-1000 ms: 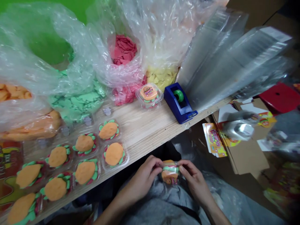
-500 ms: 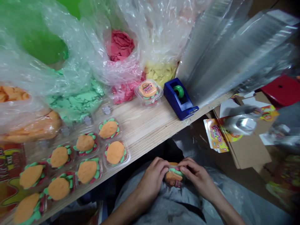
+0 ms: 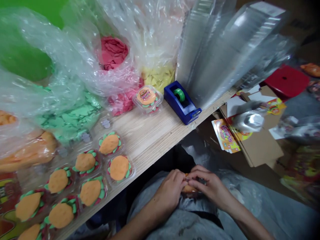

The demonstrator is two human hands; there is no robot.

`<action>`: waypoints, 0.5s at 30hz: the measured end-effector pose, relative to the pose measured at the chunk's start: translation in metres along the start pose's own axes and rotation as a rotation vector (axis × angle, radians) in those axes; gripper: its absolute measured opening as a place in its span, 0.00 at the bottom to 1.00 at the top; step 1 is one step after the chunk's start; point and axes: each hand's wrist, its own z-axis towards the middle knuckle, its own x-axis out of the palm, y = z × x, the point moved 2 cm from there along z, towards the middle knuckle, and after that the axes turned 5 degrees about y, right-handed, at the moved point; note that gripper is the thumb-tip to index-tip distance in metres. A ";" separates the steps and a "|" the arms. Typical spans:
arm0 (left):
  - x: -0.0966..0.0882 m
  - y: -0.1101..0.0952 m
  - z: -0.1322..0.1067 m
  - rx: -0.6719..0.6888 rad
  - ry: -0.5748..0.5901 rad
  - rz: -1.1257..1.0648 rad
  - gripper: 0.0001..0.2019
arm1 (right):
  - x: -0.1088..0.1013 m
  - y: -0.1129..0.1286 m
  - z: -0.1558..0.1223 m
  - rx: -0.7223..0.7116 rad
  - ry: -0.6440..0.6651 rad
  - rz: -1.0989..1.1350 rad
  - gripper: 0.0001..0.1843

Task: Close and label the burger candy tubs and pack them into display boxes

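Observation:
My left hand (image 3: 170, 190) and my right hand (image 3: 207, 185) meet above my lap, both closed around a small clear tub (image 3: 189, 188) holding an orange and green burger-shaped clay piece. My fingers hide most of it. Just beyond them, along the wooden shelf (image 3: 147, 140), sit several matching burger tubs, the nearest (image 3: 119, 168) a short way left of my left hand. Neither hand touches the shelf.
Open plastic bags hold green (image 3: 70, 120), pink (image 3: 112, 53) and yellow (image 3: 157, 78) clay. A blue tape dispenser (image 3: 181, 101) and a labelled tub (image 3: 147, 99) stand on the shelf. Right of it lie clear sleeves (image 3: 220, 56), printed cards (image 3: 225, 136) and cardboard (image 3: 262, 146).
My hands have closed further over the tub, and my right hand now covers most of it. The view has shifted, so the shelf items sit further left and lower.

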 end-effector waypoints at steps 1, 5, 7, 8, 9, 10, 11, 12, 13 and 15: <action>0.001 0.000 0.001 0.000 0.001 0.008 0.07 | 0.001 0.002 0.002 -0.014 0.014 -0.010 0.07; 0.003 0.003 0.002 0.011 0.006 0.022 0.08 | 0.004 0.005 0.007 -0.041 0.025 -0.041 0.08; 0.003 0.005 0.002 0.021 0.011 0.014 0.07 | 0.005 0.004 0.007 -0.043 0.026 -0.052 0.09; 0.003 0.005 0.002 0.023 0.012 0.006 0.07 | 0.005 0.004 0.006 -0.043 0.028 -0.054 0.09; 0.003 0.006 0.001 0.023 0.011 -0.003 0.07 | 0.005 0.004 0.005 -0.042 0.030 -0.055 0.09; 0.002 0.006 0.000 0.019 0.008 -0.015 0.07 | 0.006 0.003 0.004 -0.041 0.030 -0.054 0.10; 0.001 0.007 -0.001 0.015 0.005 -0.028 0.07 | 0.006 0.002 0.003 -0.040 0.027 -0.053 0.10; 0.001 0.006 -0.002 0.009 0.002 -0.042 0.06 | 0.006 0.001 0.002 -0.037 0.020 -0.051 0.10; 0.000 0.006 -0.003 0.003 -0.002 -0.056 0.05 | 0.005 -0.001 0.001 -0.034 0.010 -0.050 0.10; -0.002 0.004 -0.004 -0.007 -0.005 -0.082 0.04 | 0.003 -0.003 0.000 -0.033 -0.002 -0.056 0.09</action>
